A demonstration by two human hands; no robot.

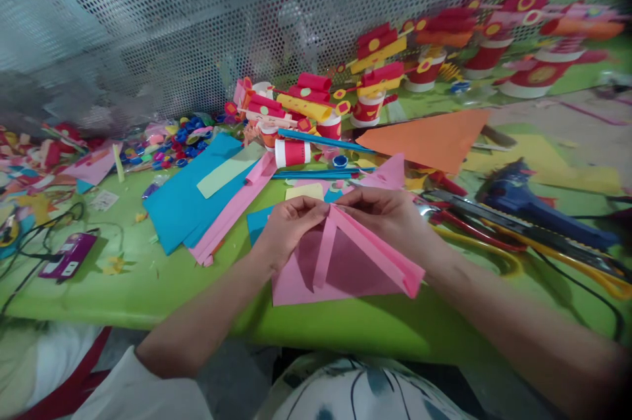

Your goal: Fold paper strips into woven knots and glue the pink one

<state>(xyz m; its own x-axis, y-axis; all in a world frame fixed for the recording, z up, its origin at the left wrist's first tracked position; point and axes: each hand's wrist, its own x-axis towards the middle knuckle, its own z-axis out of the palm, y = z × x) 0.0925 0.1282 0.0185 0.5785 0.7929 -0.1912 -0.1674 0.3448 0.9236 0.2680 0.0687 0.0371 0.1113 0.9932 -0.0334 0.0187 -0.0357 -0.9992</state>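
Note:
Both of my hands pinch a folded pink paper strip (pixel 380 245) near its upper end, fingertips almost meeting. My left hand (pixel 295 226) is closed at the strip's left end. From there my right hand (pixel 382 212) grips the same end, while a wide part slants down to the right and a narrower tail hangs down. Beneath them lies a flat pink paper sheet (pixel 296 282), with a blue paper corner (pixel 257 224) at its left. Close to my right hand are red-handled scissors (pixel 474 229) and a utility knife (pixel 513 226).
A blue glue gun (pixel 543 203) lies at the right. Blue paper (pixel 192 186), a pink strip (pixel 237 209) and a tipped paper cup (pixel 292 153) lie to the left. Orange paper (pixel 424 137) and decorated cups (pixel 368 107) stand behind. A purple box (pixel 69 255) with cables sits far left.

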